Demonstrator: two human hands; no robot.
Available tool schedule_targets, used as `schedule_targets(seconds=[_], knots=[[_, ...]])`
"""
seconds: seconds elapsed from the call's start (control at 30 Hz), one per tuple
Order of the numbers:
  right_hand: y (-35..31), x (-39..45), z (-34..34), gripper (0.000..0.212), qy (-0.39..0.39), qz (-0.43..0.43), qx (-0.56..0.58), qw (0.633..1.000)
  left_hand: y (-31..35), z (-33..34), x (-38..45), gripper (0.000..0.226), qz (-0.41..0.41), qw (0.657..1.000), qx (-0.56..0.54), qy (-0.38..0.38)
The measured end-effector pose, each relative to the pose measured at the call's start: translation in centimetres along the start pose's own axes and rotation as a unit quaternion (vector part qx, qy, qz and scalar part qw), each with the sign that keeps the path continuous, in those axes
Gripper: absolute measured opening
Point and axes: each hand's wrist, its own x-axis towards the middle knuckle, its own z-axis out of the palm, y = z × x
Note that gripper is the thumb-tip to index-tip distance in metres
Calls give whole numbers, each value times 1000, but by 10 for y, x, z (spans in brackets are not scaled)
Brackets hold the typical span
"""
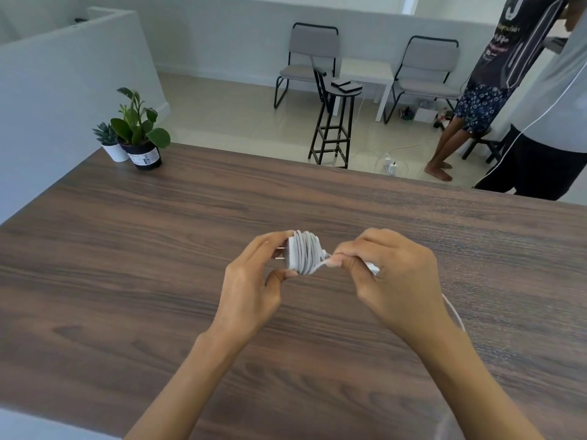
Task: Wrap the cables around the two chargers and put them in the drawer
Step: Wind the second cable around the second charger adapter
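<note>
At frame centre, over a dark wood-grain table, the left hand grips a cable-wound white plug charger; the right hand pinches its white cable.

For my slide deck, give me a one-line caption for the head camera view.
Left hand holds a white plug-in charger over the brown wooden table; right hand pinches its white cable.
</note>
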Motion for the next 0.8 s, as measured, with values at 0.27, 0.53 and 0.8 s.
schedule_targets(seconds=[0.27,0.53,0.8], knots=[[6,17,0,19,-23,45,91,995,16,-9,-16,49,-80,979,-174,-72],[22,14,-8,12,-8,86,122,989,26,-15,-22,48,-112,947,-274,-123],[26,17,-18,7,7,75,112,991,45,-21,-12,51,-122,901,-403,-108]])
